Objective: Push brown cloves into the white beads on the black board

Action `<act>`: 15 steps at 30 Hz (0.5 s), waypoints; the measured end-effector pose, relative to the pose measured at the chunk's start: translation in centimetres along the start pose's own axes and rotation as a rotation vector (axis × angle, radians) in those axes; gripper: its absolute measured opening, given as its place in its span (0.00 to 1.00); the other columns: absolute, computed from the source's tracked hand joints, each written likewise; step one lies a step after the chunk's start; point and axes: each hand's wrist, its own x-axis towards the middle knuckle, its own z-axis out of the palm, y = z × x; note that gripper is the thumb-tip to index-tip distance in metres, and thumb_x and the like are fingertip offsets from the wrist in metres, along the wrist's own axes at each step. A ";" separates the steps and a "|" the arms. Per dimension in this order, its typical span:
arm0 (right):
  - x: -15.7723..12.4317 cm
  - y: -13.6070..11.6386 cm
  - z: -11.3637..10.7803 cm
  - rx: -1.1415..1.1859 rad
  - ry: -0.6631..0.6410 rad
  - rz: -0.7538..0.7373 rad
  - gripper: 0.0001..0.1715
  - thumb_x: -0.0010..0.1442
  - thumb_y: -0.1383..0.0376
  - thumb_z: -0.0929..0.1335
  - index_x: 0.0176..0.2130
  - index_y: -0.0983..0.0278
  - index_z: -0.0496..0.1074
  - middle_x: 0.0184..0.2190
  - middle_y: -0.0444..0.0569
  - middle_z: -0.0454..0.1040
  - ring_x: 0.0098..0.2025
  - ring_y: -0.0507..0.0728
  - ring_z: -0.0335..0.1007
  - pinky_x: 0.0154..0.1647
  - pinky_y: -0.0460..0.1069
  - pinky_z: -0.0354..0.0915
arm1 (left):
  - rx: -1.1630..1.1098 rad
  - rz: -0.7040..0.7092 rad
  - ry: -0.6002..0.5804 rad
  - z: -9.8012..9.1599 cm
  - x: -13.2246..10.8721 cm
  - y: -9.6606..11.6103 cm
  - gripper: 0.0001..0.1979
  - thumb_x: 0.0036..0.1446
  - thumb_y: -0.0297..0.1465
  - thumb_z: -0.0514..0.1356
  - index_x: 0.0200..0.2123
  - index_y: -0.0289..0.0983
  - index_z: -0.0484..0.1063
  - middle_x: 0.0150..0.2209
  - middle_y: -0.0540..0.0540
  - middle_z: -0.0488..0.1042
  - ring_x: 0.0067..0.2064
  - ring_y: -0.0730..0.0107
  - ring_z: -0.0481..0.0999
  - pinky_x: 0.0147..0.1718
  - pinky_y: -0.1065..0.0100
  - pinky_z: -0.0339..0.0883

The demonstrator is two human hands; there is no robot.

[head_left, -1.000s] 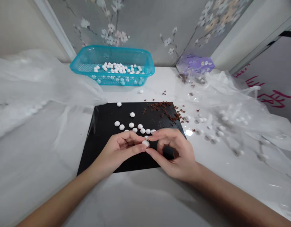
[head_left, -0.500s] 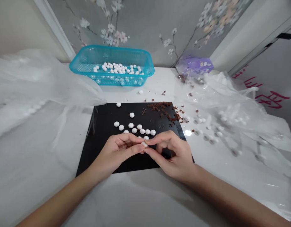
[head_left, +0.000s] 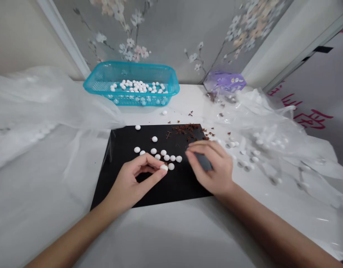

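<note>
Left hand (head_left: 129, 183) pinches white seed (head_left: 164, 168); right hand (head_left: 213, 167) blurred, grip unclear. Light pinch could let it roll off black mat (head_left: 119, 149).

Grey floral wallpaper (head_left: 166, 33) behind, cream wall (head_left: 18, 33) and white trim (head_left: 61, 33) at left, glossy white table (head_left: 166, 238) below, red-lettered panel (head_left: 332, 74) at right.

left hand (head_left: 129, 184): bare | left forearm (head_left: 76, 230): bare right to the frame edge | right hand (head_left: 216, 171): bare | right forearm (head_left: 272, 230): bare too, same story | fingers (head_left: 146, 158): slim
</note>
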 end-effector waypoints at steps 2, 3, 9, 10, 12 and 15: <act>0.4 1.5 0.0 -0.176 0.002 0.100 0.05 0.56 0.69 0.67 0.35 0.62 0.72 0.35 0.50 0.75 0.40 0.59 0.68 0.43 0.56 0.65 | 0.257 0.203 0.068 -0.8 0.1 -0.2 0.03 0.52 0.29 0.61 0.32 0.39 0.70 0.33 0.51 0.74 0.37 0.72 0.73 0.40 0.68 0.67; 0.5 2.1 0.1 -0.223 -0.039 0.132 0.07 0.57 0.67 0.66 0.38 0.62 0.73 0.38 0.51 0.75 0.43 0.61 0.66 0.45 0.58 0.64 | 0.364 0.289 0.104 -1.2 0.3 -0.3 0.03 0.52 0.27 0.61 0.32 0.39 0.70 0.34 0.50 0.74 0.39 0.70 0.72 0.43 0.66 0.65; 0.0 4.0 0.8 -0.234 -0.252 0.163 0.12 0.60 0.64 0.64 0.43 0.62 0.73 0.45 0.49 0.74 0.47 0.62 0.65 0.50 0.62 0.59 | 0.650 0.388 0.122 -2.7 1.1 -0.9 0.02 0.53 0.28 0.59 0.32 0.38 0.69 0.41 0.47 0.71 0.47 0.64 0.66 0.49 0.60 0.60; -0.1 4.1 0.9 -0.223 -0.252 0.161 0.12 0.60 0.65 0.64 0.42 0.62 0.73 0.44 0.49 0.75 0.46 0.62 0.66 0.50 0.61 0.59 | 0.663 0.379 0.103 -2.8 1.1 -1.0 0.02 0.53 0.29 0.58 0.32 0.38 0.69 0.42 0.46 0.71 0.48 0.63 0.66 0.49 0.59 0.59; -0.2 4.1 0.8 -0.201 -0.249 0.157 0.11 0.60 0.67 0.63 0.40 0.62 0.73 0.41 0.49 0.75 0.43 0.60 0.68 0.49 0.60 0.60 | 0.681 0.366 0.076 -2.7 1.1 -1.2 0.02 0.53 0.29 0.58 0.33 0.39 0.68 0.43 0.46 0.70 0.49 0.63 0.65 0.49 0.59 0.59; -0.1 4.2 0.7 -0.185 -0.267 0.157 0.10 0.60 0.69 0.62 0.37 0.62 0.72 0.38 0.48 0.75 0.40 0.59 0.69 0.47 0.59 0.60 | 0.704 0.361 0.061 -2.6 1.0 -1.4 0.02 0.53 0.29 0.58 0.33 0.39 0.68 0.43 0.46 0.70 0.49 0.63 0.64 0.50 0.58 0.59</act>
